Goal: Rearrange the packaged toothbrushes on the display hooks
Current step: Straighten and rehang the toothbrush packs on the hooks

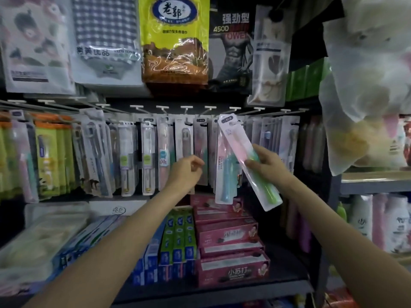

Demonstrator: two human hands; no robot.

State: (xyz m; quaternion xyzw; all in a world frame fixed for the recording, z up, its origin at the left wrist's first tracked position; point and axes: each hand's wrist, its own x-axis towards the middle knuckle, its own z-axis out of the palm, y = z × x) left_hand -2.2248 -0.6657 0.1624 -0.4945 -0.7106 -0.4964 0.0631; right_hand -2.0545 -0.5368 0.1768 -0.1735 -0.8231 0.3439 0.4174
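Observation:
My right hand (266,164) grips a packaged toothbrush (239,150) with a pink and green handle, tilted with its top end up by the hooks. Behind it hangs a pack with a blue-handled brush (223,174). My left hand (185,171) is raised in front of the hanging packs left of that, fingers curled, holding nothing that I can see. A row of white display hooks (185,107) carries several packaged toothbrushes (148,156) across the whole rack.
Towel and cloth packs (175,41) hang above the hooks. Below the brushes, a shelf holds pink toothpaste boxes (229,236) and blue-green boxes (178,236). A plastic bag (367,85) hangs at the upper right, beside a side shelf with bottles (378,221).

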